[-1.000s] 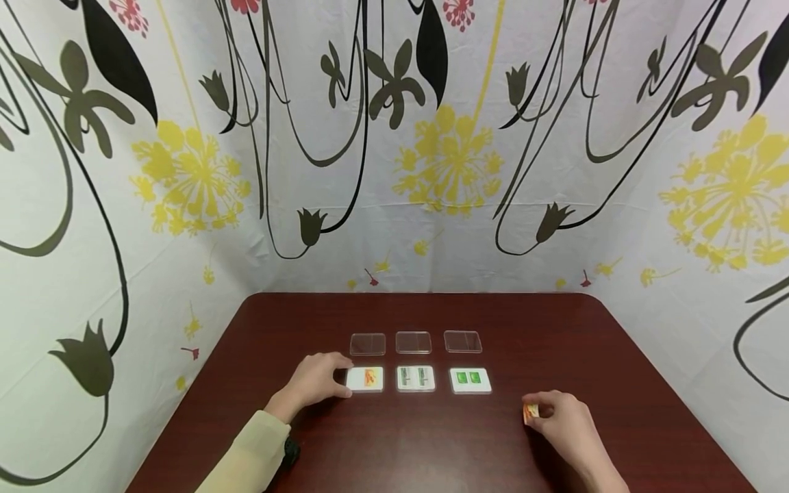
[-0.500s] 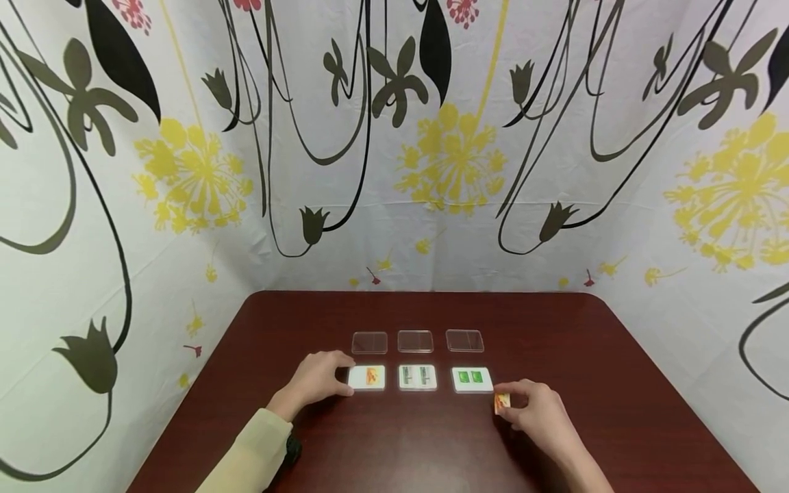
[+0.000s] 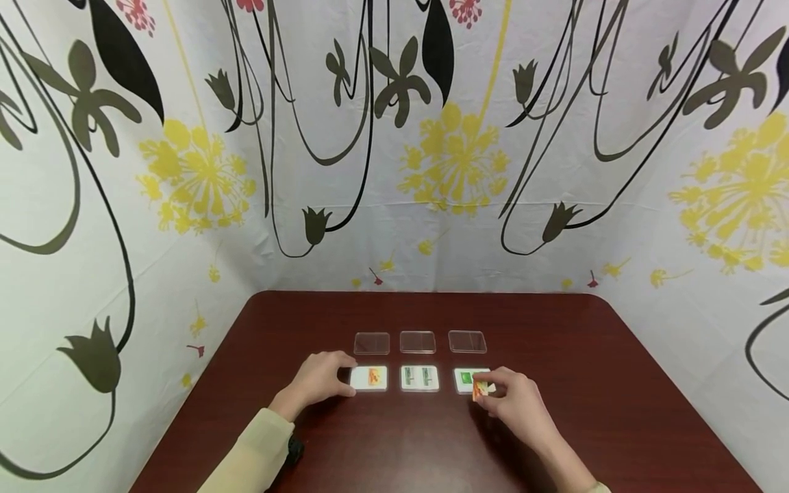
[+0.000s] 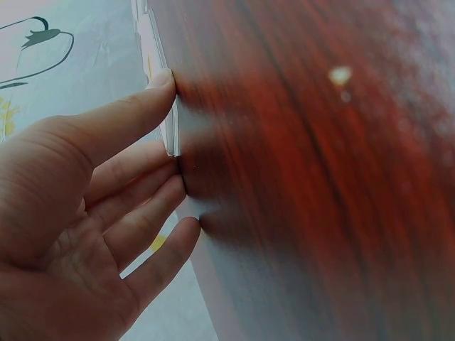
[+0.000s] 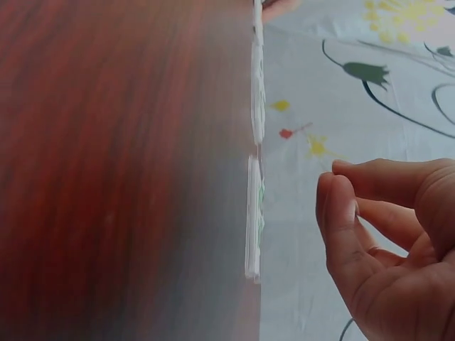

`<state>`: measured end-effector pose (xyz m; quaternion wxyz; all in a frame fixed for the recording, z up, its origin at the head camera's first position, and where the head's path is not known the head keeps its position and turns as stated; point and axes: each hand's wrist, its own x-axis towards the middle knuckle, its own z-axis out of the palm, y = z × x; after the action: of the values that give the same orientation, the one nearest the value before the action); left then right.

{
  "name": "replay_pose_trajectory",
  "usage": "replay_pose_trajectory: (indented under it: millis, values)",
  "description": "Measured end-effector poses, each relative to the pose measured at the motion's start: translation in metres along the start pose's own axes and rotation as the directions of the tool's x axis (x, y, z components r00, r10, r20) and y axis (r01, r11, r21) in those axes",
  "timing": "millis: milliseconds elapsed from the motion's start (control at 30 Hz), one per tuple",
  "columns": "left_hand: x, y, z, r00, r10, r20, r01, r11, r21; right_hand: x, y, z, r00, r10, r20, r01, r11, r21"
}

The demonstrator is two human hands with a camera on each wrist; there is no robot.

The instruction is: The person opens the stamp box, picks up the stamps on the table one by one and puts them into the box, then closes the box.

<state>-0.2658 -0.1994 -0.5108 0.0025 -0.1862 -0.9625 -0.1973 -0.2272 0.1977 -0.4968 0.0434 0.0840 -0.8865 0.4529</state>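
Note:
Three flat white cases lie in a row in the head view. The left case (image 3: 360, 378) bears one orange picture on its right half. Two grey-green pictures fill the middle case (image 3: 420, 378), and green shows on the right case (image 3: 465, 378), partly covered. My left hand (image 3: 317, 378) holds the left case at its left end, thumb at the near corner and index finger at the far one. Between thumb and fingertips, my right hand (image 3: 516, 400) pinches a small orange-and-white card (image 3: 479, 391) above the right case. In the right wrist view the card is hidden behind the fingers.
Behind the cases stand three clear plastic lids, a left lid (image 3: 372, 343), a middle lid (image 3: 418, 342) and a right lid (image 3: 467, 341). All lie on a dark red-brown table (image 3: 401, 445). A flower-patterned cloth (image 3: 394, 267) hangs around its back and sides.
My right hand has carried the orange card leftward, from the table right of the cases to over the right case. The left hand has stayed at the left case.

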Motion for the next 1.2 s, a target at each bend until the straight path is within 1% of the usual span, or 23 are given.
replay_pose_trajectory:
  millis: [200,400,533,700,833,933,1067,1200]
  values:
    - [0.001,0.0,0.0,1.0,-0.001,0.004,0.001,1.0,-0.003,0.009,-0.011,0.008,0.998,-0.065,-0.002,0.065,0.998,0.023]
    - [0.002,-0.002,0.001,1.0,-0.006,0.0,0.006,1.0,0.001,0.02,-0.03,0.019,0.991,-0.134,0.009,0.133,0.991,0.013]
    - [0.002,-0.002,0.001,1.0,-0.006,-0.002,0.006,1.0,0.003,0.025,-0.043,0.029,0.982,-0.187,0.017,0.187,0.982,0.0]
    - [0.002,-0.003,0.002,1.0,-0.001,-0.006,0.001,1.0,0.005,0.033,-0.059,0.047,0.967,-0.255,0.032,0.256,0.964,-0.065]
    - [0.001,-0.004,0.003,1.0,0.006,-0.003,-0.006,1.0,0.002,0.039,-0.069,0.063,0.953,-0.301,0.044,0.302,0.952,-0.044]
    - [0.001,-0.005,0.003,1.0,0.001,0.0,-0.001,1.0,-0.005,0.044,-0.076,0.073,0.943,-0.329,0.06,0.331,0.943,-0.038]
    - [0.002,-0.004,0.001,1.0,-0.009,0.007,0.009,1.0,-0.011,0.05,-0.086,0.084,0.938,-0.334,0.096,0.339,0.94,-0.043]
    - [0.003,-0.002,-0.004,1.0,0.001,0.013,-0.001,1.0,0.002,0.056,-0.098,0.096,0.941,-0.309,0.139,0.315,0.949,-0.026]
